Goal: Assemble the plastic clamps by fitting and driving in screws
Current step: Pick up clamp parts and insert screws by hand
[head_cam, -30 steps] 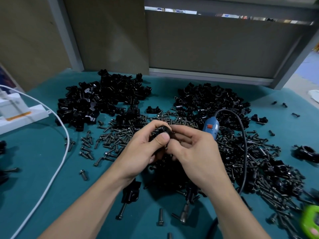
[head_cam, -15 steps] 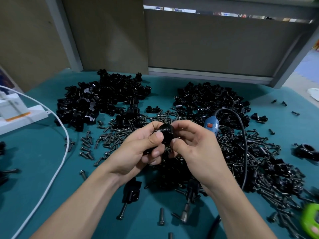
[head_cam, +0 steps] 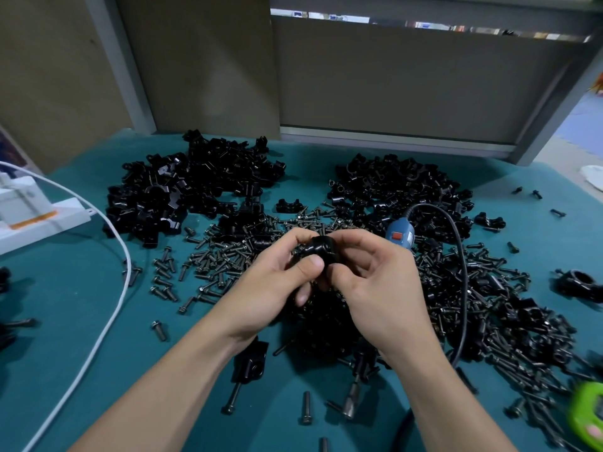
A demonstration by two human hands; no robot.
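Teal tabletop (head_cam: 65, 321): clamp halves (head_cam: 195, 184) piled at rear, screws (head_cam: 222, 256) spread centre within reach | my left hand (head_cam: 270, 288) and right hand (head_cam: 375, 288) both pinch one black clamp (head_cam: 321, 251) above the screws, raised for alignment | blue driver (head_cam: 399, 236) lies just behind, ready for driving.

Open bench (head_cam: 65, 321) is showing at front left, a white cable (head_cam: 122, 295) crossing it; clamp piles (head_cam: 182, 190) are blocking the rear, while loose screws (head_cam: 222, 259) and a black cord (head_cam: 462, 272) are crowding centre and right.

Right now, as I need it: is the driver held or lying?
Lying: driver rests among parts; left hand and right hand grip a clamp.
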